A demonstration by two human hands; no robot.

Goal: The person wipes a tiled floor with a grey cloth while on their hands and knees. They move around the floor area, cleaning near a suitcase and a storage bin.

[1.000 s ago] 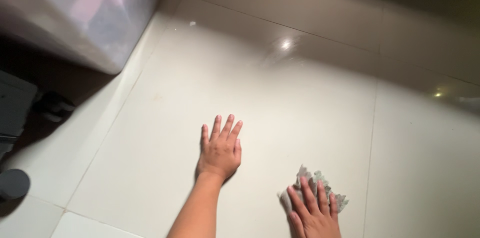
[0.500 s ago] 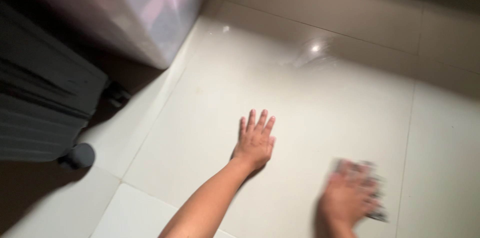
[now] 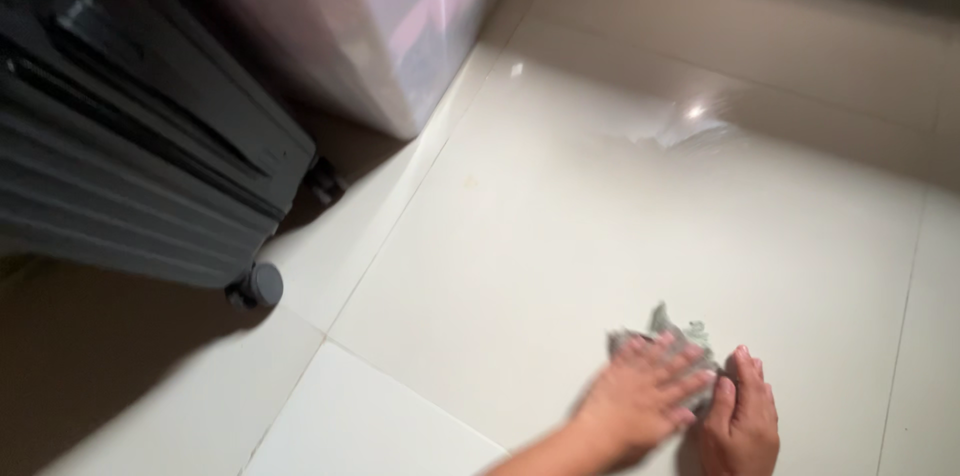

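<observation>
Both hands press a crumpled grey cloth (image 3: 672, 341) flat against the glossy cream floor tile (image 3: 560, 236), down at about five o'clock in the head view. The left hand (image 3: 645, 398) lies palm-down with fingers spread over the near part of the rag, blurred by motion; the right hand (image 3: 742, 421) sits just beside it at its three o'clock, fingers together and flat, touching the cloth's edge. Neither hand is clenched: both bear down open-palmed rather than gripping. As a judgement, the wiping looks mid-course: the tile shines under a ceiling-light glare (image 3: 692, 114) at one o'clock, yet no clear line between wiped and unwiped floor can be made out. A dark ribbed suitcase (image 3: 130, 136) on wheels stands at ten o'clock, a translucent plastic bin (image 3: 390, 26) behind it.
</observation>
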